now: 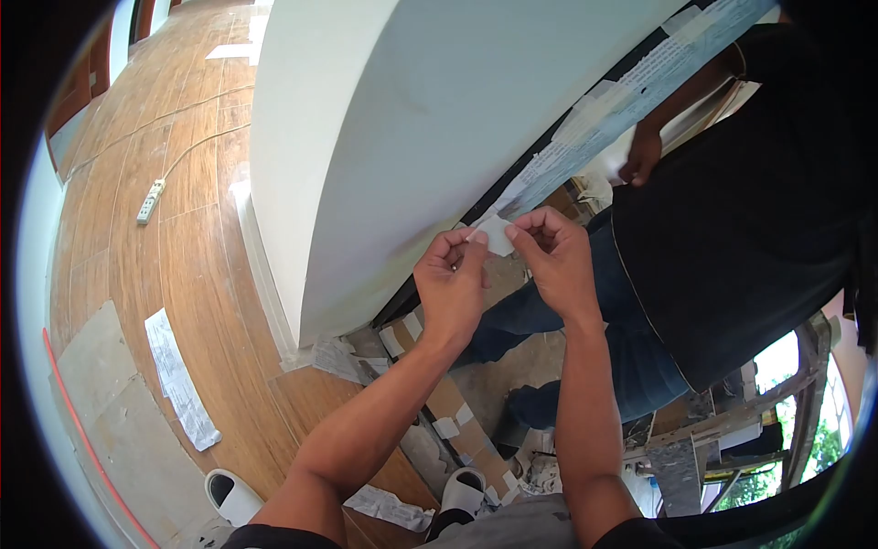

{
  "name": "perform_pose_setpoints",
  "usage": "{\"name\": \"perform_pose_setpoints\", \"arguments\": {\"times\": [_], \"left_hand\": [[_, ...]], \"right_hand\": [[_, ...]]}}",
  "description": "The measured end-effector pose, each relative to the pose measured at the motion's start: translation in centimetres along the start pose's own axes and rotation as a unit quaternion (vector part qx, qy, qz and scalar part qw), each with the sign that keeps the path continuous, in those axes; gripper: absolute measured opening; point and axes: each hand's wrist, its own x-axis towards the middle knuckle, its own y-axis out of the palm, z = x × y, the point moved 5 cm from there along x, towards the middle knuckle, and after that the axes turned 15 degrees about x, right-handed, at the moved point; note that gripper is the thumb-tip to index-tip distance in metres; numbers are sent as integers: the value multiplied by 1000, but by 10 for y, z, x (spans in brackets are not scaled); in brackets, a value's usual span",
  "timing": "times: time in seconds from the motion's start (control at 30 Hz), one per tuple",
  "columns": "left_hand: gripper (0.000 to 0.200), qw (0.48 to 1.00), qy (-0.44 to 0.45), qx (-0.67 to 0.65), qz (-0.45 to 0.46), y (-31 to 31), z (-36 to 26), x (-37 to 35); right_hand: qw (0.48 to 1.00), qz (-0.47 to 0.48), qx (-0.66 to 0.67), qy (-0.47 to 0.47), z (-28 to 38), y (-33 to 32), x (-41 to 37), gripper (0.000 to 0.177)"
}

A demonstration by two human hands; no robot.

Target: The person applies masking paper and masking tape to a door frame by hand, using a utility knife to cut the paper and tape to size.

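Between my two hands is a small, thin white piece that looks like paper or tape [497,236], with an uneven outline. My left hand [453,288] pinches its left side between thumb and fingertips. On the opposite side, the thumb and index finger of my right hand [560,270] close on its right edge. Both hands are raised in front of the wall's edge. Just behind them runs a dark frame [526,174] along the wall, beside a strip of printed paper [622,101] that covers part of it.
A person in a dark top [732,220] and jeans stands close at the right. The white wall [412,119] rises ahead. Wooden flooring [197,302] on the left bears a power strip [151,201], its cord and a paper strip [180,380]. A red hose or cable [78,425] lies farther left.
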Motion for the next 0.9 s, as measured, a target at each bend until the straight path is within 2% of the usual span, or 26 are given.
{"name": "perform_pose_setpoints", "arguments": {"times": [0.07, 0.13, 0.27, 0.33, 0.47, 0.53, 0.63, 0.73, 0.9], "left_hand": [[20, 1000, -3, 6, -10, 2, 0, 5], [22, 998, -45, -17, -47, 1, 4, 9], [23, 992, -24, -28, -124, 7, 7, 4], [28, 986, 93, 72, -118, 5, 7, -2], [32, 991, 39, 98, -80, 5, 14, 5], [33, 999, 29, -7, -39, 9, 20, 8], [31, 997, 65, -26, -39, 9, 16, 8], [30, 996, 57, 36, -64, 11, 5, 9], [28, 995, 59, 59, -60, 13, 2, 20]], "right_hand": [[1000, -11, -1, -16, -1, 4, 2, 14], [997, -44, -32, -54, 0, 8, 1, 14], [988, -81, -65, -118, 5, 5, 3, 13], [991, -43, 7, -125, 13, -12, 7, 11], [994, -36, -14, -106, 17, -17, 8, 10], [989, -20, -63, -133, 14, -4, 6, 10], [985, -23, -56, -160, 13, 6, 9, 10], [986, -27, -47, -155, 8, 3, 13, 10], [987, -35, -22, -158, -1, 1, 17, 9]]}}
